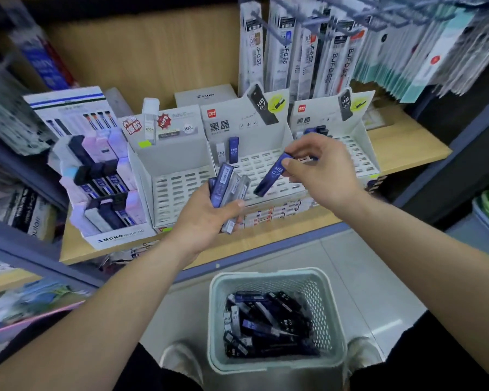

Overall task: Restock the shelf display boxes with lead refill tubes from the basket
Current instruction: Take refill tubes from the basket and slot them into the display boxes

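My left hand [206,213] grips a bundle of lead refill tubes [229,190], blue and clear ones, in front of the middle display box [266,165]. My right hand [319,167] pinches one blue HB 0.7 tube [271,176] and holds it tilted above that box's slotted tray. Two tubes [228,150] stand upright in the tray's back left corner. A second box of the same kind [359,148] at the right holds a few dark tubes at its back. The pale green basket [271,362] on the floor between my feet holds several tubes.
An empty slotted white box [172,170] stands left of the middle one. Further left is a Mono display [102,187] stocked with cases. Refill packs hang from hooks [322,52] above the shelf. The wooden shelf edge [266,241] runs below the boxes.
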`<state>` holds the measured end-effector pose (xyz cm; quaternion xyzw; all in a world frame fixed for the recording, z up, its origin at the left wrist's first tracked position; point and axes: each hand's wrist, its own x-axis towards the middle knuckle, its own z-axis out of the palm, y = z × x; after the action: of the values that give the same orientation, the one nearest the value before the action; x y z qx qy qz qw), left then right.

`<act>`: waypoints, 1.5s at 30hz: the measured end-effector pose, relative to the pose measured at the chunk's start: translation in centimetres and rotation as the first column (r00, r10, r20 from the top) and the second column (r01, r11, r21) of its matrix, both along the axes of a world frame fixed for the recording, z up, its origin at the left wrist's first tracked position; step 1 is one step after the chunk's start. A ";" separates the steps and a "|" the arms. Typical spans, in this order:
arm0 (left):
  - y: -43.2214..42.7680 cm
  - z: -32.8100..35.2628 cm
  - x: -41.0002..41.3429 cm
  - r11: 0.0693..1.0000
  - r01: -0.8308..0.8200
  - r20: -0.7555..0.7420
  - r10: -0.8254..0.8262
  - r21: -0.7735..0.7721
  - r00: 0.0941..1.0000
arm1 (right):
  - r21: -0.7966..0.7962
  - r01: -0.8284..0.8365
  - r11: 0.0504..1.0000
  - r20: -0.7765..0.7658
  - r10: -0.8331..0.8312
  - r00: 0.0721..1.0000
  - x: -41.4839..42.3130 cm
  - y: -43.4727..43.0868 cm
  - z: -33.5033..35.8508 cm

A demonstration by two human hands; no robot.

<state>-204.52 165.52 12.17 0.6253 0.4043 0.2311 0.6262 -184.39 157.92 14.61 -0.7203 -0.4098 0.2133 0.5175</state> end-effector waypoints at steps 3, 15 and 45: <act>1.5 -0.7 -1.1 0.999 -0.020 -0.037 0.021 0.028 0.999 | 0.006 -0.030 1.000 0.132 0.029 0.991 -0.1 3.9 -0.6; 4.3 -1.3 -2.9 0.992 -0.111 0.047 0.113 -0.057 0.992 | -0.057 -0.079 0.995 0.303 0.092 0.948 0.2 10.8 -4.3; 3.8 -0.4 -2.9 0.991 -0.103 0.111 0.112 -0.090 0.987 | -0.068 -0.406 0.911 -0.258 0.377 0.889 -5.5 8.3 -0.5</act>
<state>-207.44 169.33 11.73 0.5612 0.4099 0.2831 0.6610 -189.90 166.18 14.08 -0.6215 -0.4678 0.4229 0.4649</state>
